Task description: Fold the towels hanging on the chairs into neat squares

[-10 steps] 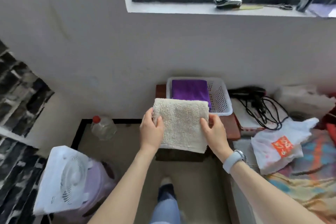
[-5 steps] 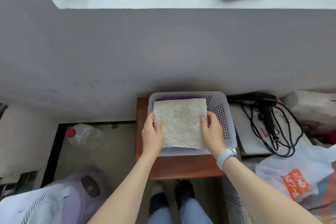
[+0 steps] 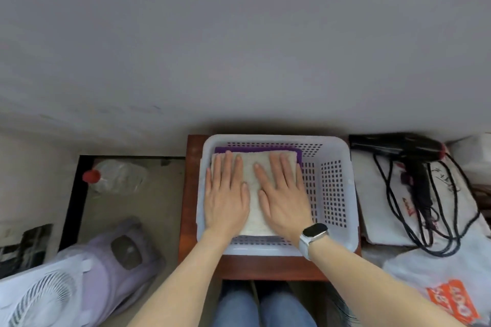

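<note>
Towel (image 3: 253, 194) folded in basket (image 3: 334, 194); both hands' fingers (image 3: 228, 167) flat atop.

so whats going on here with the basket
A person presses both flat hands, left hand and right hand, down on a folded cream towel lying in a white perforated basket. It sits on top of a folded purple towel. The basket rests on a small wooden table.
</note>
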`<state>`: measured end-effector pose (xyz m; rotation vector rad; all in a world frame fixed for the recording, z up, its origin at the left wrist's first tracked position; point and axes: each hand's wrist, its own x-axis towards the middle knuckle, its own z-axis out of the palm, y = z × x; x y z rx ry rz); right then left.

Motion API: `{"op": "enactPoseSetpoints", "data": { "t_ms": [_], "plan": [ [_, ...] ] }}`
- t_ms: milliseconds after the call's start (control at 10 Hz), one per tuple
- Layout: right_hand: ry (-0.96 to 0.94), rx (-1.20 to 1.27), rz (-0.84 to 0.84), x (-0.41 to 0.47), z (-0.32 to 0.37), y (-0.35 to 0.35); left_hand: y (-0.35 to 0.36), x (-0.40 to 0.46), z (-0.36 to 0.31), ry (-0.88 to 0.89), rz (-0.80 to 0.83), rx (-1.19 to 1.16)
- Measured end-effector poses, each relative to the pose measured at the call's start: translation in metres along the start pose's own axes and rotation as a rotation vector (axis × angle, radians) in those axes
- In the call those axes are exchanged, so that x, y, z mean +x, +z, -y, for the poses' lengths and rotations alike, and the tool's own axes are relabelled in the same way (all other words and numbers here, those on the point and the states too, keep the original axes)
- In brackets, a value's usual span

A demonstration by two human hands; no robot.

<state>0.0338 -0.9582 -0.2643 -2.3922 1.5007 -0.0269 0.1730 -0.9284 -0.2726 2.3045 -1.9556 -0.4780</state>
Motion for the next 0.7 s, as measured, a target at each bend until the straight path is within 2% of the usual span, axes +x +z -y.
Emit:
{"op": "enactPoseSetpoints", "data": {
  "t_ms": [200, 300, 500, 600, 700],
  "plan": [
    [-0.012, -0.024, -0.01, 0.011, -0.007, 0.028, 0.018, 0.012, 0.008, 0.029, -0.024, 0.07],
    [0.005, -0.003, 0.041, 0.011, -0.006, 0.023, 0.012, 0.011, 0.004, 0.021, 0.007, 0.082],
    [0.04, -0.057, 0.225, 0.016, 0.002, -0.013, -0.021, 0.019, -0.001, 0.012, 0.23, 0.226],
    [0.05, -0.003, 0.272, 0.024, 0.008, -0.054, -0.066, 0.028, -0.009, 0.047, 0.264, 0.145],
    [0.067, 0.034, 0.239, 0.037, 0.012, -0.099, -0.114, 0.04, -0.019, 0.077, 0.163, 0.1]
  ]
}}
